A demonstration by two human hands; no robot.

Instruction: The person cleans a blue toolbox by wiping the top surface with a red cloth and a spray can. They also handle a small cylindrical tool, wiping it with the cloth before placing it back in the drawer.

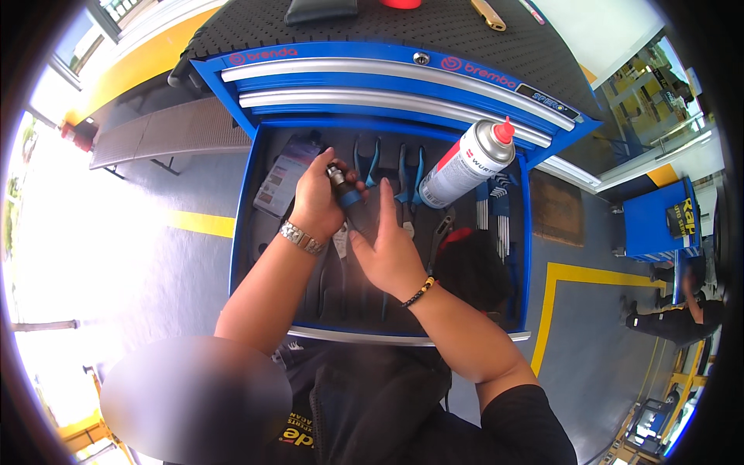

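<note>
My left hand [312,194] is closed around the upper end of a tool with a chrome metal head and a dark body with a blue band [353,200]. Against the lower part of that body lies my right hand [382,252], its index finger stretched out and its other fingers mostly hidden; the tool passes between thumb and index finger. Both hands are above an open blue drawer [246,182] with dark foam. Blue-handled pliers [411,172] sit just beyond the right hand. A white and red spray can [465,167] with a red cap stands tilted in view at the right.
Hex keys [496,217] lie at the drawer's right, near a black cloth-like bundle with red [477,271]. A printed packet [283,182] is at the left. A black case [322,11] rests on the cabinet top [372,35]. Another person [674,322] is at far right, below a blue cabinet [659,221].
</note>
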